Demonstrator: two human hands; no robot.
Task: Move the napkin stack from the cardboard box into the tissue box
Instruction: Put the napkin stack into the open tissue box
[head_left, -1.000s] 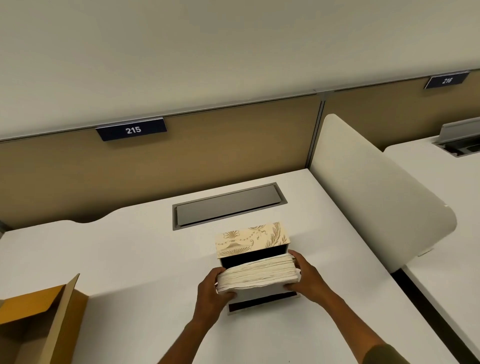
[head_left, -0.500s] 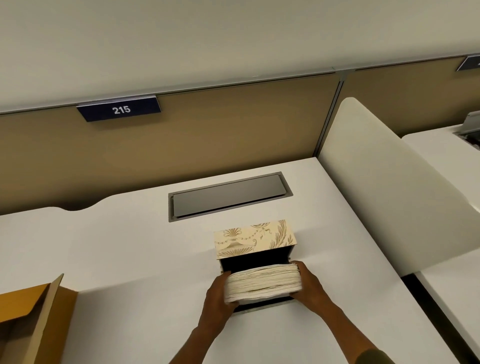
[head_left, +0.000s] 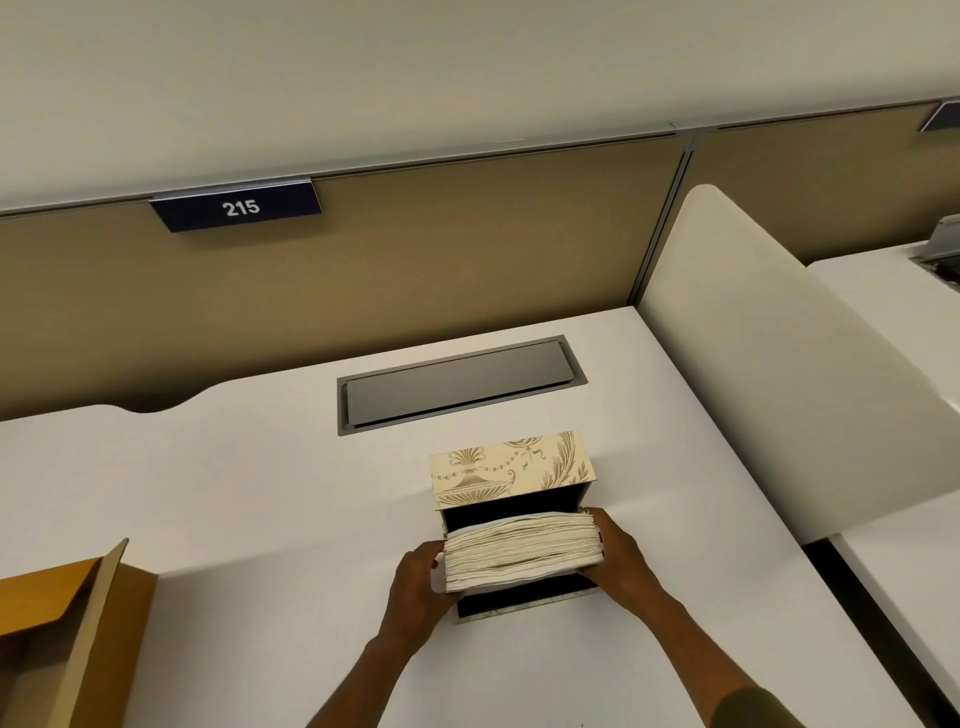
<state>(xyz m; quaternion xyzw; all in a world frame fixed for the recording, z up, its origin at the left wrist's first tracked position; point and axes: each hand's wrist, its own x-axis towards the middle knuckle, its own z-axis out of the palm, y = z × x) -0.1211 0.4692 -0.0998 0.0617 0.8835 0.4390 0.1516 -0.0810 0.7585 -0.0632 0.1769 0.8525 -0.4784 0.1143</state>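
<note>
Left hand (head_left: 418, 577): bare, reaching forward from the lower middle, its fingers pressed flat on the left end of a thick cream paper napkin stack (head_left: 522, 551).
Right hand (head_left: 615, 558): bare, fingers cupped around the stack's right end.
Forearms: both stretched forward, converging; the right shows an olive sleeve edge.

Since a second ago the napkin stack (head_left: 522, 552), clamped between the left hand (head_left: 418, 582) and right hand (head_left: 615, 558), sits lower and further inside the tissue box (head_left: 511, 470), covering more of its dark opening.
</note>
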